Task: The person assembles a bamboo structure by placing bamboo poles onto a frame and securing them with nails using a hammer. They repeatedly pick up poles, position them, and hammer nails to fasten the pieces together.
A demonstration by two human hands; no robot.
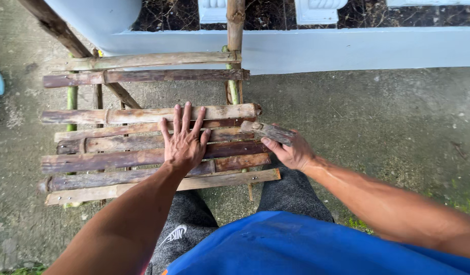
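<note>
Left hand (184,142) lies spread flat on the slats (143,155), pinning them steady; right hand (295,153) grips a wood chunk (268,131) at their ends.

eight wooden slats (143,116), one short wood piece (268,131), two hands (184,145)

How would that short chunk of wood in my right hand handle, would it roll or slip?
The wood chunk looks blocky and rough-barked, so it probably grips well and resists rolling. It seems short and thick, so likely stiff, fairly light for the right hand. Laid across the uneven slats, it might rock.
</note>
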